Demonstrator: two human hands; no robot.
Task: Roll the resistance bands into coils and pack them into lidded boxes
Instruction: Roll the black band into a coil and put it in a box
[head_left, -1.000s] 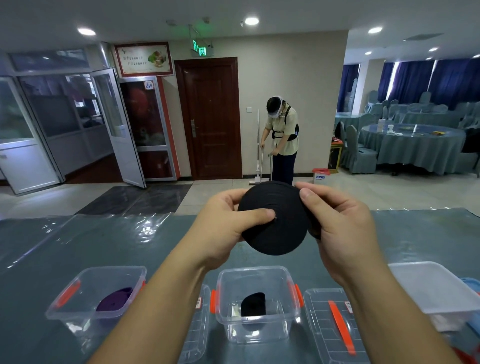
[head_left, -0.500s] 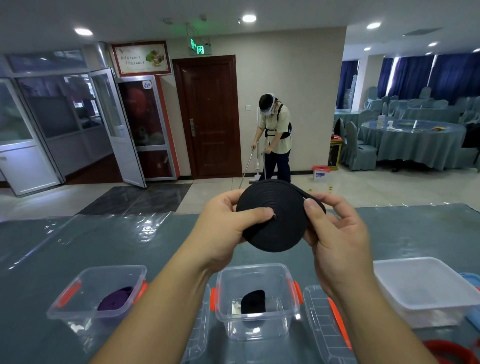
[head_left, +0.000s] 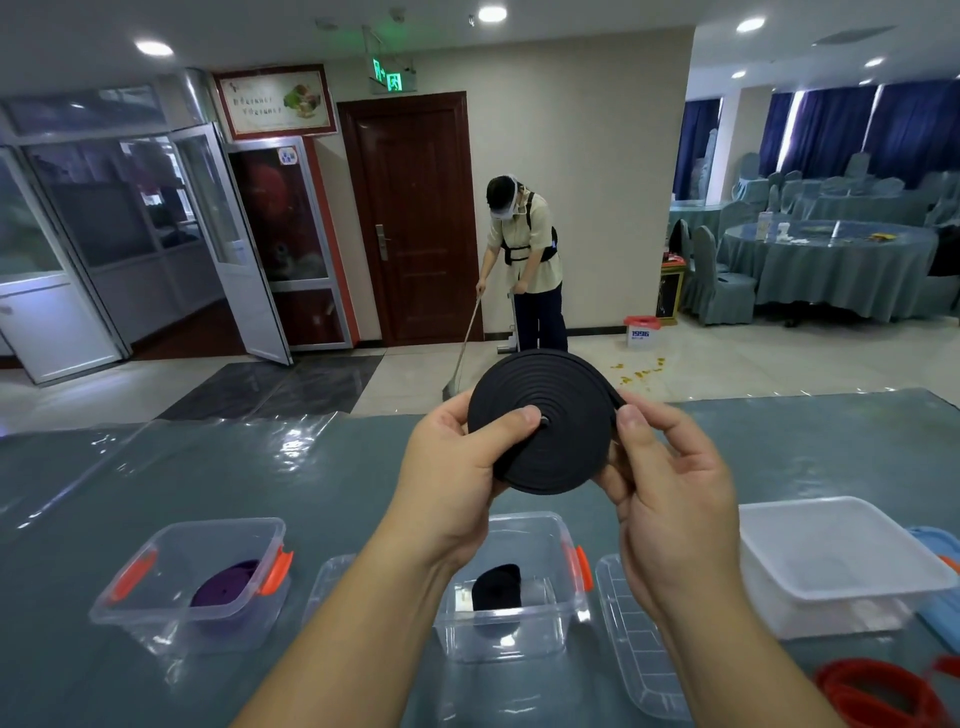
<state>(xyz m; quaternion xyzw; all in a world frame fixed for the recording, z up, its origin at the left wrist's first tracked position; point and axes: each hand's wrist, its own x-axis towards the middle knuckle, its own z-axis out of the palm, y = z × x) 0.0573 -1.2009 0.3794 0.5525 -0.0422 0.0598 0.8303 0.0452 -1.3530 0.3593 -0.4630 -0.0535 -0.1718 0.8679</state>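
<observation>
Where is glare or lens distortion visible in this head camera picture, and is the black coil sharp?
Head view: ceiling lights glare on the plastic sheet covering the table; the wide lens bends the door frames at left; the black coil, held between left hand and right hand, is sharp, its windings clear.

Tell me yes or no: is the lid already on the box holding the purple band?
No. The clear box with the purple band stands open on top, its orange latches undone.
</observation>
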